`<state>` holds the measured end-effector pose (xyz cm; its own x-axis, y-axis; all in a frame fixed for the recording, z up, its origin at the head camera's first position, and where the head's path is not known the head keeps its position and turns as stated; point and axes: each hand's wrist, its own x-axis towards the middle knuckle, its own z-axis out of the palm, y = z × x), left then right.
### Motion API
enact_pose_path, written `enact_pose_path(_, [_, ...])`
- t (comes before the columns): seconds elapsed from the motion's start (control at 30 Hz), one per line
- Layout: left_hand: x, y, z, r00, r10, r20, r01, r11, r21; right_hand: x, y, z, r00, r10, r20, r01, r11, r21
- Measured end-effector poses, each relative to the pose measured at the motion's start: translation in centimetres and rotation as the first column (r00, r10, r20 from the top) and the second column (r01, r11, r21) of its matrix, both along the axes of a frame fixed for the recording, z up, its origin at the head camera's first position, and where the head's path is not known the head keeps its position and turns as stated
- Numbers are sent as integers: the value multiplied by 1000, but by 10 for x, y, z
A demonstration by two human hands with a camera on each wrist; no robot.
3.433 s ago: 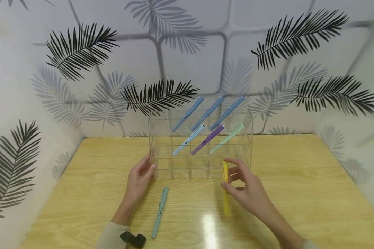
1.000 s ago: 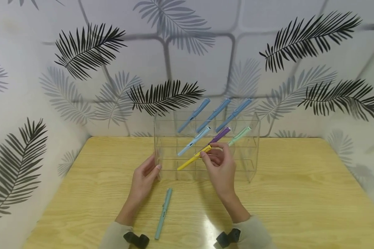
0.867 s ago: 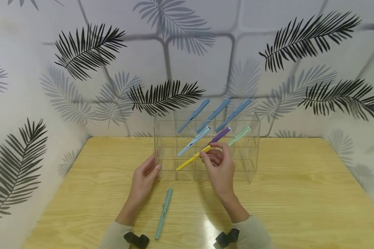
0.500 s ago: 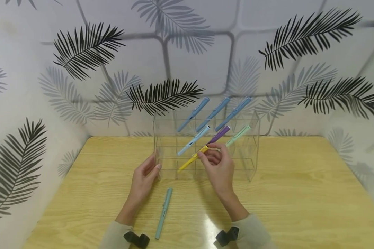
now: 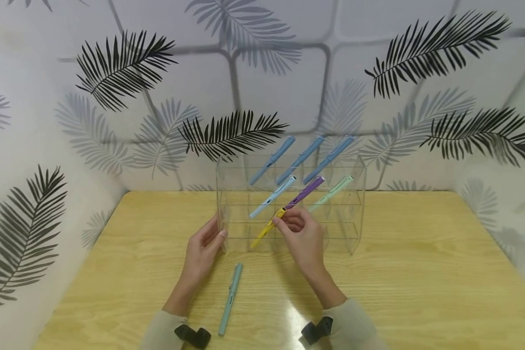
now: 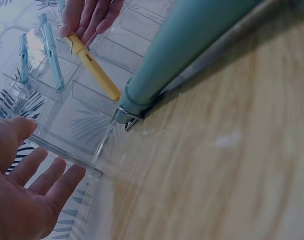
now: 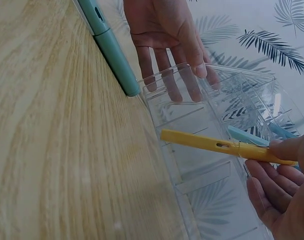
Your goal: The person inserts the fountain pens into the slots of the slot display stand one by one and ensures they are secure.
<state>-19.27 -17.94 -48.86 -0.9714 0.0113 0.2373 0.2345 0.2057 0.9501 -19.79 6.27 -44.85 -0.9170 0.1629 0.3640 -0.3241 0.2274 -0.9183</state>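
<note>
A clear acrylic pen stand [image 5: 341, 231] with stepped tiers stands on the table. My left hand [image 5: 202, 247] grips its left side panel, thumb in front and fingers behind. With thumb and fingers, my right hand [image 5: 305, 242] pinches a yellow pen [image 5: 268, 229] by its capped end. The yellow pen slants, its lower end at the bottom tier, left of centre; whether it touches the stand I cannot tell. A teal pen [image 5: 230, 299] lies on the table before the stand, looming large in the left wrist view.
Three blue pens [image 5: 301, 160] lean in the top tier. Below them lean a light blue pen [image 5: 273, 197], a purple pen [image 5: 306, 190] and a mint green pen [image 5: 334, 192]. A leaf-patterned wall [image 5: 262, 97] rises behind the wooden table [image 5: 420, 272].
From the stand's right, my right hand has carried the yellow pen leftward to the bottom tier. Lately the pen has dropped slightly and become steeper. My left hand keeps its grip on the stand.
</note>
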Motion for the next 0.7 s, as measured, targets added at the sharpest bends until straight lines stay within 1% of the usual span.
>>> enact_pose_path(0.33, [-1, 0, 0, 1000, 3, 7, -3, 1000, -7, -3, 5, 3, 998, -3, 56, 0, 999, 47])
enact_pose_path(0.47, [0, 0, 0, 1000, 6, 11, -6, 1000, -11, -1, 8, 5, 997, -12, 79, 6, 997, 77])
enact_pose_path(0.7, [-1, 0, 0, 1000, 4, 4, -4, 1000, -21, -1, 11, 6, 995, -45, 86, 33, 989, 144])
